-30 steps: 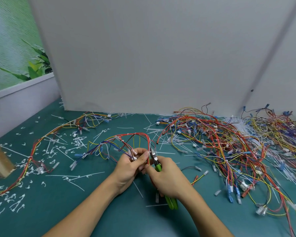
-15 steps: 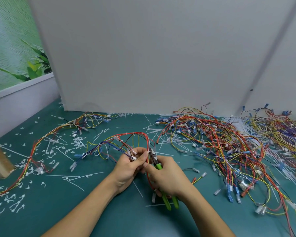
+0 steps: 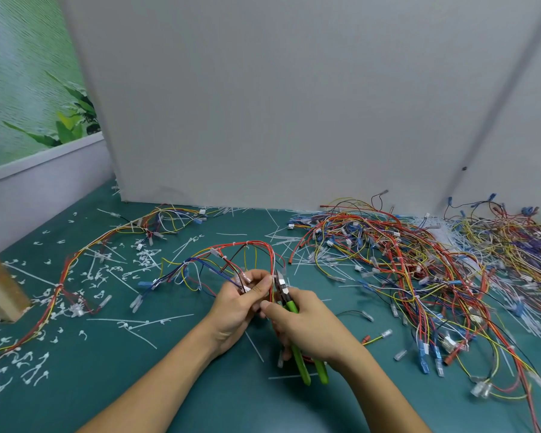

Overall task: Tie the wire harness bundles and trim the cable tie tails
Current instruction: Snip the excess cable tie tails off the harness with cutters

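A wire harness (image 3: 231, 254) of red, yellow and blue wires arches over the green table in front of me. My left hand (image 3: 238, 304) pinches its bundle near the white connectors. My right hand (image 3: 306, 329) grips green-handled cutters (image 3: 294, 332); their handles are spread apart below my palm. The metal jaws (image 3: 280, 281) sit right beside my left fingertips at the bundle. The cable tie there is hidden by my fingers.
A big tangle of harnesses (image 3: 403, 270) covers the right side. One long tied harness (image 3: 75, 264) lies at the left. Cut tie tails (image 3: 144, 257) and loose white ties litter the table. A wooden block (image 3: 0, 285) stands at the left edge; a grey board (image 3: 263, 104) rises behind.
The cutter handles have spread apart. Both hands stay at the same spot on the bundle, shifting only slightly.
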